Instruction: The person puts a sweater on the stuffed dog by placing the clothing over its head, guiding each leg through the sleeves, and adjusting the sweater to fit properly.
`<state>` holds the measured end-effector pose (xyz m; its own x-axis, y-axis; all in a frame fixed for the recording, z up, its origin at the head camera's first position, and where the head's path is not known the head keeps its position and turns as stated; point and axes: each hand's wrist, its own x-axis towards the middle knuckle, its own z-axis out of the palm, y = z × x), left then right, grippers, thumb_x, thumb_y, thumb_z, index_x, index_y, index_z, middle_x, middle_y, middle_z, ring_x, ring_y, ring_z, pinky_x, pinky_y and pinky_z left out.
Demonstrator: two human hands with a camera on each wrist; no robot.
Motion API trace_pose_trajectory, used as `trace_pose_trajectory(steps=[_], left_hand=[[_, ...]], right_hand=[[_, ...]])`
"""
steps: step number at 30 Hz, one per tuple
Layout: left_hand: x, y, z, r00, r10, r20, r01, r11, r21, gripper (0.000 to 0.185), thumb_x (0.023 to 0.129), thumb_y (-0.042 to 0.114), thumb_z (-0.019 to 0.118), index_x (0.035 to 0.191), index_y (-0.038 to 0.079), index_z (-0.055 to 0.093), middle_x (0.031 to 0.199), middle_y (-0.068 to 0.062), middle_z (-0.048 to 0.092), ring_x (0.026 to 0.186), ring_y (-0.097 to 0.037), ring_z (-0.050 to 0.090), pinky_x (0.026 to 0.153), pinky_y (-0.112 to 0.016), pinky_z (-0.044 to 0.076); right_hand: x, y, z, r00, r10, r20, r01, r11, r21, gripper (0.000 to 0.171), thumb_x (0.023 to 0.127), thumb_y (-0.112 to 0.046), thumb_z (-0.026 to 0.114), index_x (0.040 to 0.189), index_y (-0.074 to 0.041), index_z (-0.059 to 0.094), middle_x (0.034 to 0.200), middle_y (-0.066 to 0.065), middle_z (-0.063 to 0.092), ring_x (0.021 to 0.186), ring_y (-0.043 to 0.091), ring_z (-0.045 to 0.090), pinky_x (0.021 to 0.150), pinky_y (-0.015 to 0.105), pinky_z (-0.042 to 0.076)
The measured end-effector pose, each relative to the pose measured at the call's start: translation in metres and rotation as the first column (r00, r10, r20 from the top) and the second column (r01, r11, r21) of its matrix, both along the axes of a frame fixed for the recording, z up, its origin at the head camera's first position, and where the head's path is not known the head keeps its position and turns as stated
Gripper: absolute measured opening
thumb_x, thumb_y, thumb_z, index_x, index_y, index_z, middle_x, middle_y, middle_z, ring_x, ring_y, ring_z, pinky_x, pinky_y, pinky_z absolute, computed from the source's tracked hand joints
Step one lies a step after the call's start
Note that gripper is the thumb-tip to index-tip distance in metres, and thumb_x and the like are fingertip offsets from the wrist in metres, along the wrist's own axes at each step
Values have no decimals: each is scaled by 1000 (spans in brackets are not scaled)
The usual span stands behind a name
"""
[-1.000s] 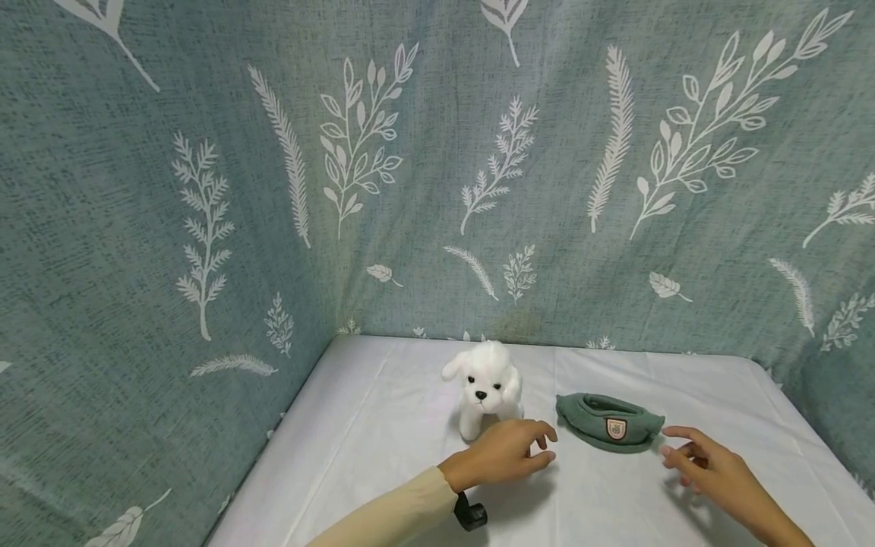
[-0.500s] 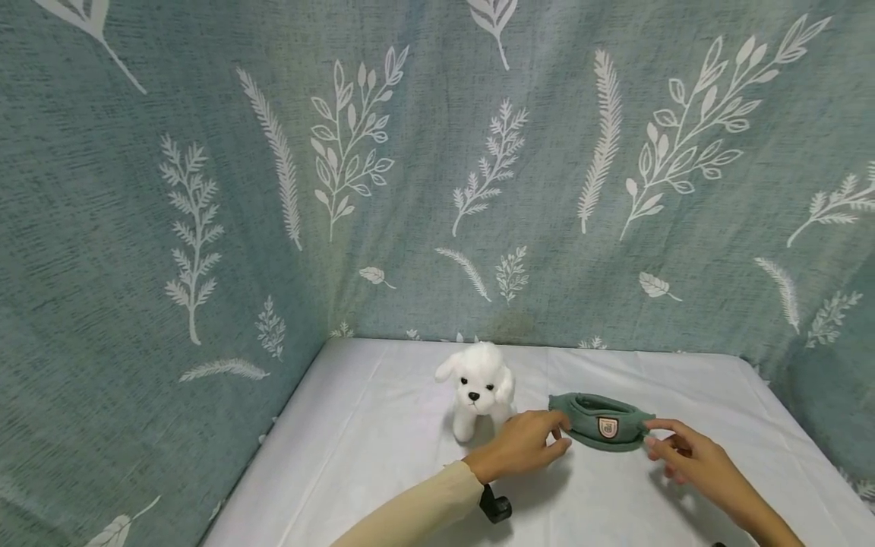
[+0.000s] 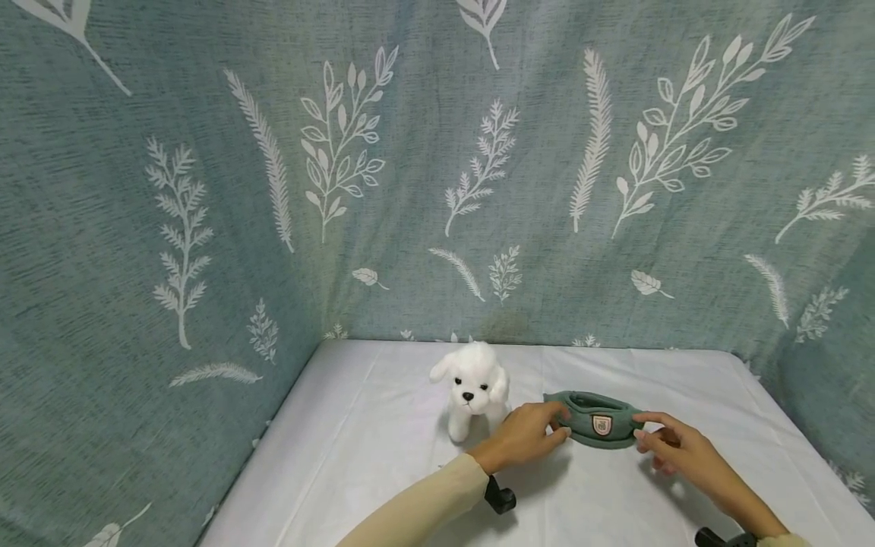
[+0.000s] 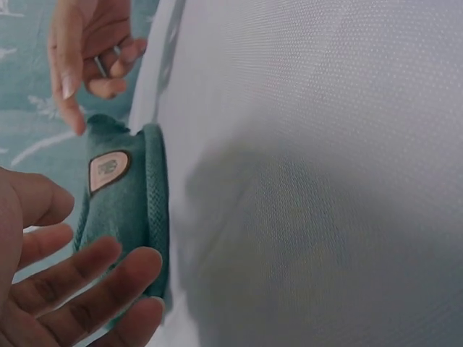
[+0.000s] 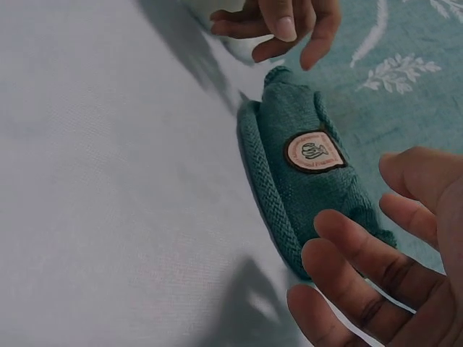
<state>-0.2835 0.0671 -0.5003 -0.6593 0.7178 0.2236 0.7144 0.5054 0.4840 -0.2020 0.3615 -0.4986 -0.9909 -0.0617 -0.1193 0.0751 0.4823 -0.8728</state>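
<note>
From my head camera I see a white cloth-covered tabletop (image 3: 383,463) set into a corner, walled on the left and back by a teal fabric backdrop printed with white leaves and ferns (image 3: 205,190). The small green knitted garment with a round cream badge (image 3: 596,418) lies flat on the cloth at about 1 o'clock from the table's middle. My left hand (image 3: 522,439) sits at the garment's 9 o'clock end, fingers loosely spread, their tips just at its edge; I cannot tell whether they pinch it. My right hand (image 3: 673,450) is at the 3 o'clock end, fingers apart and gently bent, index tip beside the knit, nothing clamped. In the left wrist view the garment's ribbed hem (image 4: 154,217) rests on the cloth. A white plush toy dog (image 3: 470,386) stands at 9 o'clock of the garment, near my left hand.
</note>
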Motion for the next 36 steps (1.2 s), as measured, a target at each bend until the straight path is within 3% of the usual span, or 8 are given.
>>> trace_pose_trajectory(steps=[10, 15, 25, 31, 36], left_hand=[[-7, 6, 0, 999, -15, 44, 14, 1000, 19, 29, 106, 31, 59, 133, 20, 61, 103, 10, 73, 83, 5, 63, 73, -15, 49], [-14, 13, -1, 999, -6, 36, 6, 1000, 13, 34, 106, 32, 58, 138, 21, 60, 94, 13, 70, 75, 6, 59, 68, -15, 47], [-26, 27, -2, 994, 20, 107, -21, 1000, 9, 38, 105, 31, 60, 143, 27, 58, 90, 12, 68, 73, 3, 58, 62, -17, 46], [-30, 32, -2, 996, 24, 85, -22, 999, -28, 39, 105, 32, 60, 144, 25, 59, 78, 13, 61, 61, -1, 53, 56, -19, 42], [-33, 34, -5, 997, 28, 72, -23, 997, -68, 39, 105, 32, 60, 143, 23, 61, 76, 13, 62, 59, -2, 52, 57, -19, 40]], right_hand=[[-14, -2, -3, 999, -15, 52, 16, 1000, -26, 65, 101, -43, 65, 152, -8, 45, 104, 13, 72, 81, 30, 66, 67, 41, 56], [-19, -4, 0, 998, -19, 55, 22, 999, -37, 65, 101, -45, 64, 154, -11, 44, 103, 13, 72, 79, 29, 65, 65, 41, 55], [-31, -3, 2, 993, 84, 86, -78, 994, -71, 66, 105, -41, 60, 157, -8, 37, 99, 13, 73, 73, 26, 63, 63, 39, 53], [-39, 2, -1, 981, 154, 121, -142, 984, -104, 68, 107, -41, 55, 160, -7, 31, 101, 16, 73, 73, 25, 65, 62, 38, 53], [-41, -2, -1, 976, 160, 146, -144, 983, -113, 71, 106, -42, 56, 161, -5, 29, 99, 15, 73, 73, 24, 65, 63, 37, 54]])
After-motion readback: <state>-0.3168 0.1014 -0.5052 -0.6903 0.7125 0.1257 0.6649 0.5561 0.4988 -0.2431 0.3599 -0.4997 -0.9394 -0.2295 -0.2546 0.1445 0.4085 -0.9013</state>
